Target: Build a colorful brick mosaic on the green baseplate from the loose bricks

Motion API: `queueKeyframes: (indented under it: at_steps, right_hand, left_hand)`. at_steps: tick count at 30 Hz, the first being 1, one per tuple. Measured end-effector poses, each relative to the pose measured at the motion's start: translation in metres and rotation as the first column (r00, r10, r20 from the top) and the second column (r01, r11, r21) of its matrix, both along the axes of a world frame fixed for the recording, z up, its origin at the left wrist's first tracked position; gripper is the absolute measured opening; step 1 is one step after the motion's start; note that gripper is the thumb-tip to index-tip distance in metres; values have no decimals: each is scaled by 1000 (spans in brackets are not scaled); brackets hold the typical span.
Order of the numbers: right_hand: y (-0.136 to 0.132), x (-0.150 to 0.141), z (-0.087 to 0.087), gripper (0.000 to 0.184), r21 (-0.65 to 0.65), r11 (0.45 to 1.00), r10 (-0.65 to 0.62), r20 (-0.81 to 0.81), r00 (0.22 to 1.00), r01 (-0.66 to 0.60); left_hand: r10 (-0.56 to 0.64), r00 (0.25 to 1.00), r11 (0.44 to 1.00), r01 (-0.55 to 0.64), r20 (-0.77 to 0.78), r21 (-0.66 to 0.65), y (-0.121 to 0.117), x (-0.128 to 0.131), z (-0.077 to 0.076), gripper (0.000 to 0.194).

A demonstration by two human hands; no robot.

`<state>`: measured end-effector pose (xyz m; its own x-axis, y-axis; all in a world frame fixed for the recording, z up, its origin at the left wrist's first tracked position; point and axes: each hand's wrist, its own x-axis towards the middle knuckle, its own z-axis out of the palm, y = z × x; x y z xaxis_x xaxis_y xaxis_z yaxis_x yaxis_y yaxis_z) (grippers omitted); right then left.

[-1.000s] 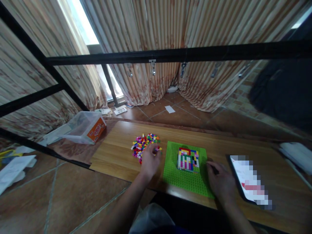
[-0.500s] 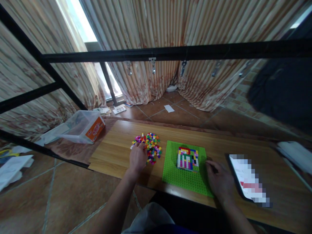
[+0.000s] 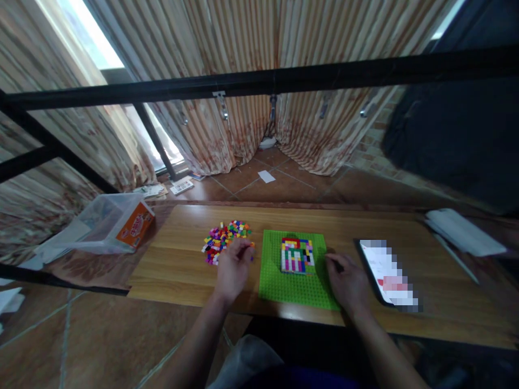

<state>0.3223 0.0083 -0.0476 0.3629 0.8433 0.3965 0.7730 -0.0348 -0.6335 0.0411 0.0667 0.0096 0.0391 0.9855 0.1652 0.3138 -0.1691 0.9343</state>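
My left hand [image 3: 233, 273] is over the near right side of a pile of small coloured building bricks [image 3: 219, 236], its thumb and fingers pinched. An orange building brick [image 3: 252, 245] shows at its fingertips. To the right lies a green studded baseplate [image 3: 275, 289]. A low, multicoloured brick build [image 3: 297, 256] with white and magenta stripes stands on it. My right hand [image 3: 348, 281] is at the plate's right edge, fingers curled and thumb against them. Whatever it may hold is hidden.
A phone [image 3: 385, 273] with a lit, partly blurred screen lies right of my right hand on the wooden table [image 3: 174, 270]. Farther right are a white object [image 3: 462, 231] and a thin stick [image 3: 456, 258]. A clear plastic bin [image 3: 109, 216] stands left of the table; a black rail [image 3: 243, 84] crosses ahead.
My left hand has drawn back from the brick pile, rightward toward the green baseplate, with the orange brick at its fingertips. My right hand stays by the plate's edge. The camera view has shifted.
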Motion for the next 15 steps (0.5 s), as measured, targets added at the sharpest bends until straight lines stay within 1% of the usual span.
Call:
queueKeyframes:
  at_steps: [2, 4, 9, 12, 15]
  right_hand:
    - [0, -1, 0, 34, 8, 1000, 1, -10, 1000, -1]
    - [1, -1, 0, 33, 3, 1000, -1, -14, 1000, 1]
    - [1, -3, 2, 32, 8, 1000, 1, -47, 999, 0]
    - [1, -4, 4, 30, 15, 1000, -2, -58, 998, 3]
    - [1, -5, 5, 30, 19, 1000, -2, -59, 998, 3]
  left_hand:
    - [-43, 999, 999, 43, 0, 25, -1, 10, -1, 9]
    - [-83, 996, 994, 85, -39, 71, -1, 20, 1, 10]
    - [-163, 966, 962, 201, -201, 186, 1, 43, 11, 16]
    - [-212, 925, 943, 279, -317, 181, 3, 57, 15, 21]
    - [-260, 853, 922, 359, -452, 145, 7, 68, 16, 24]
